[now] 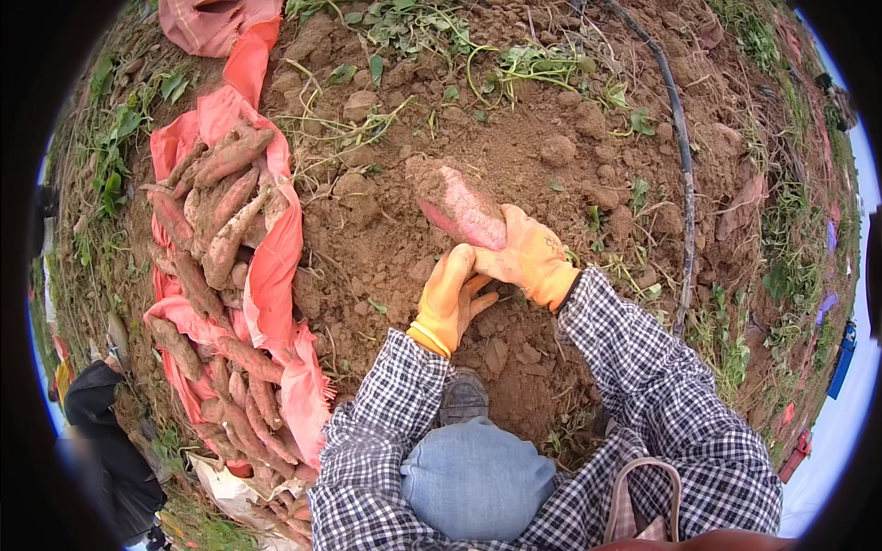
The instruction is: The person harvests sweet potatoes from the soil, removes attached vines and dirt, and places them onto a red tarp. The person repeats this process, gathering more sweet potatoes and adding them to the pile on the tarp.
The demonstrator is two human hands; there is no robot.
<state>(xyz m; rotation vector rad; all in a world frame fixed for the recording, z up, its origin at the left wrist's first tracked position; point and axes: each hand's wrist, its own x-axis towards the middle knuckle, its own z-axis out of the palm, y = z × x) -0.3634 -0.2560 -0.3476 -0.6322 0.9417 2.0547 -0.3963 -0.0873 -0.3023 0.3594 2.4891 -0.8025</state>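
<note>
A large sweet potato [465, 203], pink-skinned and caked with soil on its far end, is held above the dug ground. My right hand [527, 255], in an orange rubber-coated glove, grips its near end. My left hand [451, 296], gloved the same way, is close against the near tip and the right glove, its fingers loosely curled; whether it presses on the root is hard to see. To the left, several sweet potatoes [231, 206] lie piled on an opened red woven sack [275, 282].
A black irrigation hose [682, 151] curves along the right. Cut green vines [530, 65] lie across the soil ahead. A white sack [224, 485] with more roots is at lower left. Beyond it, a person in dark clothing [110, 448] is bent low. My shoe [463, 399] stands below my hands.
</note>
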